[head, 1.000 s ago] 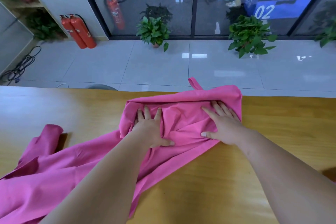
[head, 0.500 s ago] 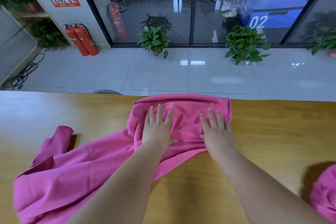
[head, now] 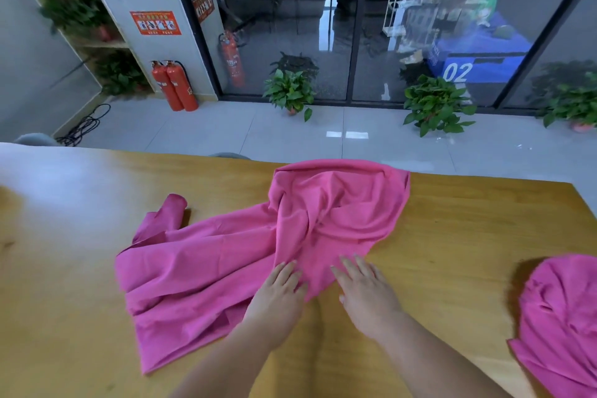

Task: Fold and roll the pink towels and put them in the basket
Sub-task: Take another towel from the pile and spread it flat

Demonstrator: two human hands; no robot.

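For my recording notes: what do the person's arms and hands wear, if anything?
The left arm and right arm are bare; no sleeves are in view. The left hand and right hand wear no gloves, and no ring, watch or bracelet shows.

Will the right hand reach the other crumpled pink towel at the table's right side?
Probably yes. The right hand lies flat and holds nothing, and only bare yellow wooden table lies between it and that crumpled pink towel.
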